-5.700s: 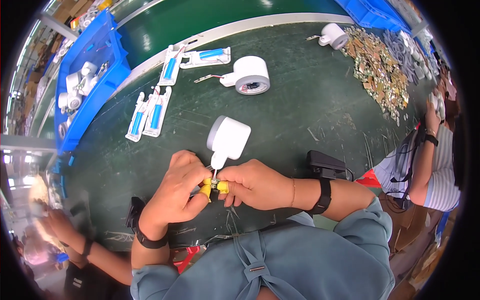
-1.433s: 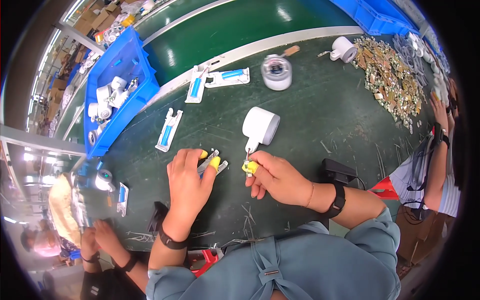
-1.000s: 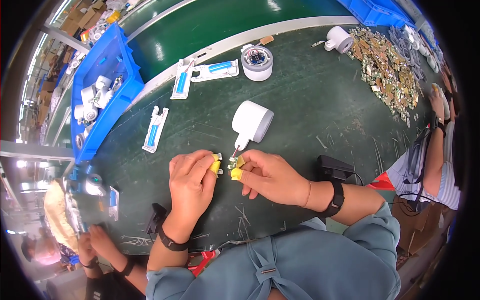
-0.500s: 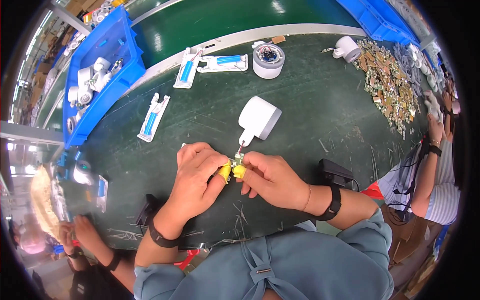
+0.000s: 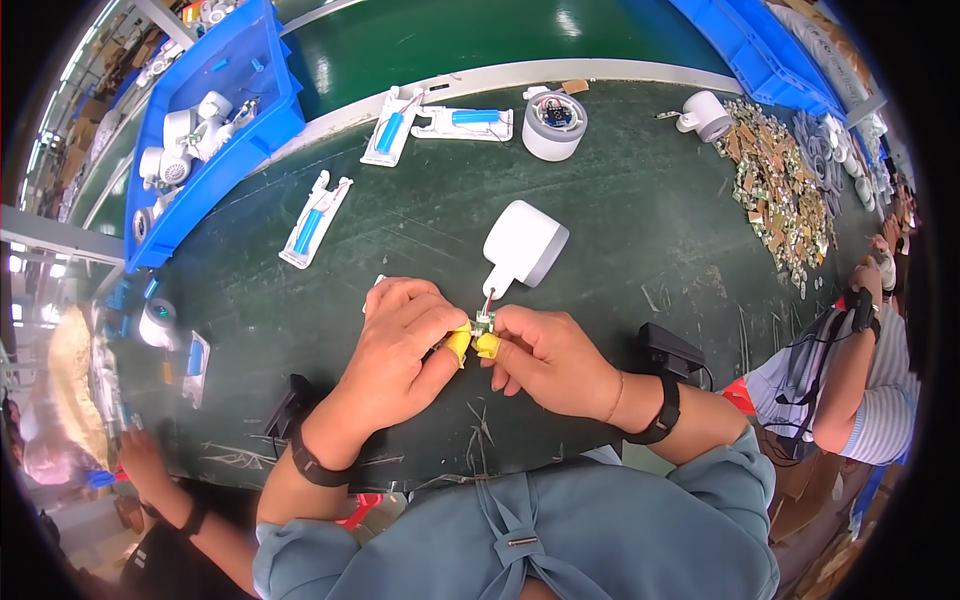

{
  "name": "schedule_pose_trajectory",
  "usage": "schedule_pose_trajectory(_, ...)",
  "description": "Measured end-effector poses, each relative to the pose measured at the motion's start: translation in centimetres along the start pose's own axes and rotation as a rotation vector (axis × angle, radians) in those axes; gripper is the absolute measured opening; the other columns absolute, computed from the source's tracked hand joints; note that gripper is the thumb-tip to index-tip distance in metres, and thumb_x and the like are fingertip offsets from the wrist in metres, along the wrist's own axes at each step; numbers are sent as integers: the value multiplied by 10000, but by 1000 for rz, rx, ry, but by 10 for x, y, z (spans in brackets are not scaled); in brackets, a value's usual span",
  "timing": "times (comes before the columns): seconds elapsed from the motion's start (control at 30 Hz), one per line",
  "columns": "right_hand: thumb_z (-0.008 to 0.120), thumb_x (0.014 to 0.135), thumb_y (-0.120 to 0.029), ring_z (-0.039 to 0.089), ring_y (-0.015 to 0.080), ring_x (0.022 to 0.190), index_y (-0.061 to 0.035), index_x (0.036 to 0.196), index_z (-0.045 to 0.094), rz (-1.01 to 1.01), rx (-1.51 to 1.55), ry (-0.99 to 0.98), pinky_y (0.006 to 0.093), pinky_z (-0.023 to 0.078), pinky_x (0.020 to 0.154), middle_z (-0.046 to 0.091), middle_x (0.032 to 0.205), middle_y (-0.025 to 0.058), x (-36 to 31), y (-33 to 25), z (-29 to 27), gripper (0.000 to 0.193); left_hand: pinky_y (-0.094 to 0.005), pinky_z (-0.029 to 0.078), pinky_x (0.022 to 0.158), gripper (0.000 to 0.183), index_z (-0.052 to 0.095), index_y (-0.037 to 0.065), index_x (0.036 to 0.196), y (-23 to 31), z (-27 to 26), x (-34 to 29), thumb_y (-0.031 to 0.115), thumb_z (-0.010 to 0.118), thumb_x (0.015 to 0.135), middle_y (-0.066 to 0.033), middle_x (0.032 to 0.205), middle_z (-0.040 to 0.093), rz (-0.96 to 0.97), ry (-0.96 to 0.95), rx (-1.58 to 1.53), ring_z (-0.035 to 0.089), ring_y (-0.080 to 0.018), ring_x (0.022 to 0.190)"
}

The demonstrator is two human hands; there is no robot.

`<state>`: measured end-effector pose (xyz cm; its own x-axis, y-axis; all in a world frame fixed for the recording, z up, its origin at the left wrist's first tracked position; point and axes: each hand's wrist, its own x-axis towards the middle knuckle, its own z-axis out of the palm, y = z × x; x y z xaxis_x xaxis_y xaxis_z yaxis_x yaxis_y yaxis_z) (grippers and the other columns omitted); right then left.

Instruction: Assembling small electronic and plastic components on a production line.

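Observation:
A small green circuit board (image 5: 485, 321) is pinched between the thumb and fingers of my right hand (image 5: 560, 362). Short wires run from it to the narrow neck of a white housing with a grey rim (image 5: 522, 243), which lies on its side just beyond. My left hand (image 5: 400, 350) is closed in a pinch right beside the board; what its fingertips hold is hidden. Both thumbs wear yellow finger covers. The tip of a white piece (image 5: 380, 281) peeks out behind my left hand, mostly covered.
White holders with blue cells (image 5: 312, 228) lie on the green table, left and far. A round grey-white unit (image 5: 555, 127) stands at the back. Blue bins (image 5: 283, 115) flank the table. Circuit boards (image 5: 785, 195) are heaped right. Co-workers' arms (image 5: 165, 480) show at both sides.
The view has shifted slightly, so the table's things sit a little differently in the picture. Both hands keep their pinch at the board. The co-worker's arm at the left has moved.

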<state>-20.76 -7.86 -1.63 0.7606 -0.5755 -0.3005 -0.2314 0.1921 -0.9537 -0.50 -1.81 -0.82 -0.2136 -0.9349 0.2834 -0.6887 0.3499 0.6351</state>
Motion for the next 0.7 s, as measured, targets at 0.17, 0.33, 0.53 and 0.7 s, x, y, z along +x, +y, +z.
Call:
schedule_pose_trajectory(0.17, 463, 932, 3, 643, 100, 669, 0, 958, 554, -93, -206, -106, 239, 528, 570, 641, 837, 53, -2, -3, -2, 95, -404, 346, 951, 231, 625, 66, 953, -10, -13, -1, -24, 605, 741, -58, 889, 608, 45, -200, -180, 551, -257, 962)
schedule_pose_trajectory(0.33, 471, 916, 13, 639, 99, 650, -1, 967, 562, -98, -166, -70, 233, 516, 552, 640, 826, 56, -1, -1, 0, 105, -435, 352, 997, 231, 619, 57, 932, -6, -8, -3, -37, 616, 722, -62, 895, 612, -28, -158, -179, 574, -259, 923)
schedule_pose_trajectory(0.53, 474, 911, 12, 639, 99, 653, -3, 962, 560, -82, -163, -62, 234, 517, 550, 640, 835, 56, -2, 3, 1, 100, -460, 336, 1053, 237, 602, 48, 901, 0, -3, -9, -25, 634, 678, -72, 906, 613, -92, -58, -177, 598, -261, 905)
schedule_pose_trajectory(0.7, 482, 905, 11, 639, 101, 644, -8, 942, 560, -103, -171, -45, 242, 513, 545, 632, 814, 53, -1, 5, 1, 88, -476, 328, 1056, 255, 592, 45, 917, -2, 2, -9, -17, 628, 672, -83, 924, 609, -52, -43, -146, 593, -265, 930)
